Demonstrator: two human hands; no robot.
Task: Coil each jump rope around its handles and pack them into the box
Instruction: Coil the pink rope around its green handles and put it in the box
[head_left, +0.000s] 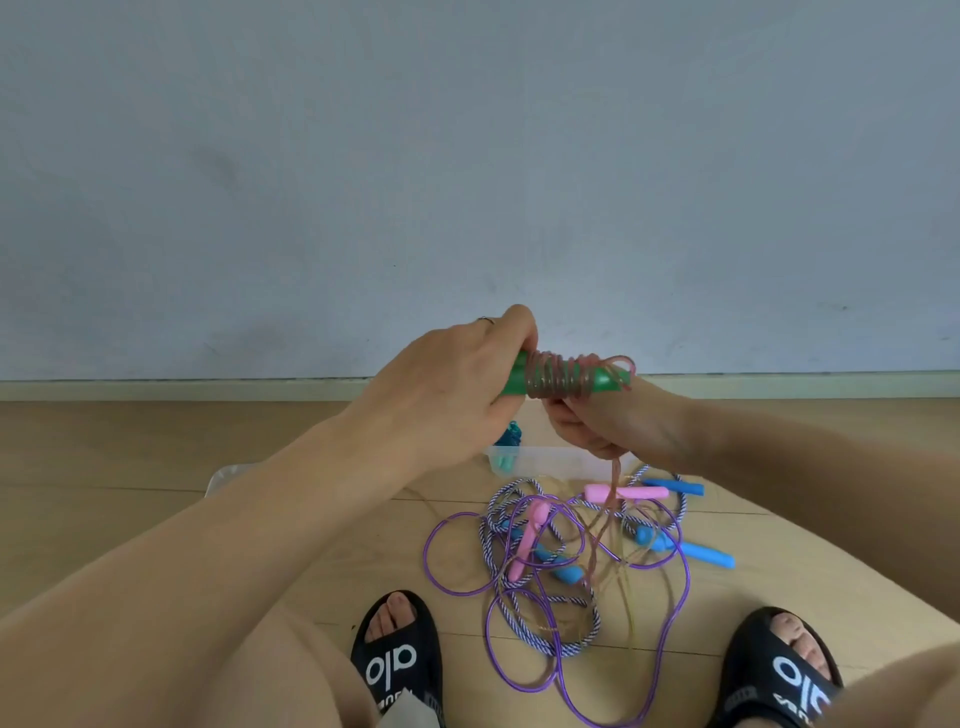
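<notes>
My left hand (441, 384) grips the green handles (519, 382); my right hand (597, 426) pinches the pink rope (558, 382), mid-frame. Next, more wraps.

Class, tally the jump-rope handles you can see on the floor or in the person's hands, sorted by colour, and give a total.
Green handles: 1 bundle seen, held in both hands; number within unclear
Pink handles: 2
Blue handles: 4
Total: 7 counted

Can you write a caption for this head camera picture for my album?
Left hand holds green handles while right hand winds pink rope around them.
</notes>
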